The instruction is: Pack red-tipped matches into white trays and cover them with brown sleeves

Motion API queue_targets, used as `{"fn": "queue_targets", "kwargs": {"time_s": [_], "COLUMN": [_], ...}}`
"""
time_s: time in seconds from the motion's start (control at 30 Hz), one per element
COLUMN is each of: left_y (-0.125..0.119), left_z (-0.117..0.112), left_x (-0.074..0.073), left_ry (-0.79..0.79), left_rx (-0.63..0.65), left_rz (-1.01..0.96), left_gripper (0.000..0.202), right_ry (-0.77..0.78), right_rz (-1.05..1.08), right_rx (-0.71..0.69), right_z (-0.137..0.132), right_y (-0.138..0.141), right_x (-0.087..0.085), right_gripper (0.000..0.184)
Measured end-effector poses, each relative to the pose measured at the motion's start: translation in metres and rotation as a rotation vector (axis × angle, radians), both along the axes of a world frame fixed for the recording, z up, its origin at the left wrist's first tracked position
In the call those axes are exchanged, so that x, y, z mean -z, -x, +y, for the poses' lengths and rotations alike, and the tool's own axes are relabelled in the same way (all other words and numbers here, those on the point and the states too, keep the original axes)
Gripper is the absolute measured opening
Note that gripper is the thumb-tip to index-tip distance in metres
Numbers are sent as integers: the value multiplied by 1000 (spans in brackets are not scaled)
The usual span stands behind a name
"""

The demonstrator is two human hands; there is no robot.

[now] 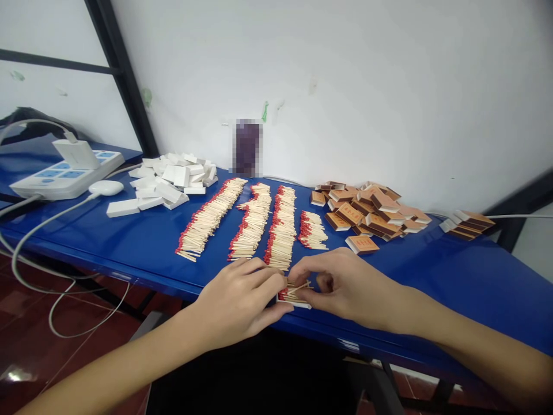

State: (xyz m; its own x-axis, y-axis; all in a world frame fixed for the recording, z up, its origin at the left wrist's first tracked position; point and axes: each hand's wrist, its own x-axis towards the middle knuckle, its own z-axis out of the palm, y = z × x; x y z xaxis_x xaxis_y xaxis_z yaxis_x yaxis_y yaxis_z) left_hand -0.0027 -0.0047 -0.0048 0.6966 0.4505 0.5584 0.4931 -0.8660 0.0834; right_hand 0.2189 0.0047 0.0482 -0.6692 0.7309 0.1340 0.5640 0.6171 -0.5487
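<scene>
Your left hand (242, 300) and right hand (341, 285) pinch 1 white tray (299, 304) of matches (296, 289). Keep it flat on the table (142, 242), red heads aligned, strays tucked.

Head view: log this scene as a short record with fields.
surface: blue table
left hand: grips the left end of a white match tray holding red-tipped matches
right hand: pinches the tray's right end
behind the hands: four rows of loose matches
far left: pile of white trays, power strip
far right: pile of orange sleeves, small stack set apart
</scene>
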Motion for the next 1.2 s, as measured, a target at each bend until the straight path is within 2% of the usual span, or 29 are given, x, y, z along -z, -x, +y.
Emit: {"fn": "queue_targets", "kwargs": {"time_s": [0.3, 0.53, 0.73, 0.83, 1.03, 1.2], "left_y": [-1, -1, -1, 0, -1, 0], "left_z": [2, 0, 1, 1, 1, 1], "left_x": [0, -1, 0, 0, -1, -2], "left_ry": [-2, -1, -28, -36, -25, -53], "left_rx": [0, 3, -3, -2, 1, 12], "left_rz": [-15, -23, 0, -3, -10, 25], "left_gripper": [17, 16, 17, 18, 19, 17], "right_ry": [-115, -173, -194, -224, -162, -98], "right_rz": [104, 233, 231, 219, 205, 194], "right_rx": [-6, -89, -116, -86, -44, 11], "right_z": [-1, -1, -2, -1, -1, -1], "right_y": [-3, -4, -7, -12, -14, -9], "right_x": [10, 26, 22, 19, 25, 29], "right_gripper": [9, 7, 7, 7, 6, 19]}}
